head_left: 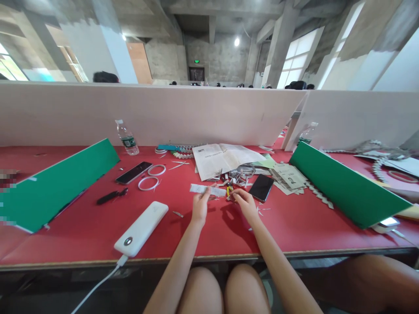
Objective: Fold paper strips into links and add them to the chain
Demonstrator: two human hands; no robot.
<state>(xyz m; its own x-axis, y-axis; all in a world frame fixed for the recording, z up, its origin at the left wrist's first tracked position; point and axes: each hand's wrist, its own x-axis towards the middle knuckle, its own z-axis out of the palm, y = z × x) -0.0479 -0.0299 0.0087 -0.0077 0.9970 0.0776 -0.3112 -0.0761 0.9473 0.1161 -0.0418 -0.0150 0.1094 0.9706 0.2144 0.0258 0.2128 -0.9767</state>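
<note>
White paper strip (218, 191) is pinched in the left hand (200, 206) above a red tabletop (225, 239); the right hand (245, 203) curls at a yellow-handled tool (228, 190), its grip unclear. Beyond lie a black smartphone (262, 188) and creased printed sheet (214, 160).

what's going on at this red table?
A person sits at the red table, working with both bare hands. The left hand holds a white strip. The right hand is by the strip's right end, fingers at a small yellow object; its grip is too small to make out. Beyond the hands lie a printed sheet and a heap of scraps. A white power bank lies to the left, cable plugged in.
</note>
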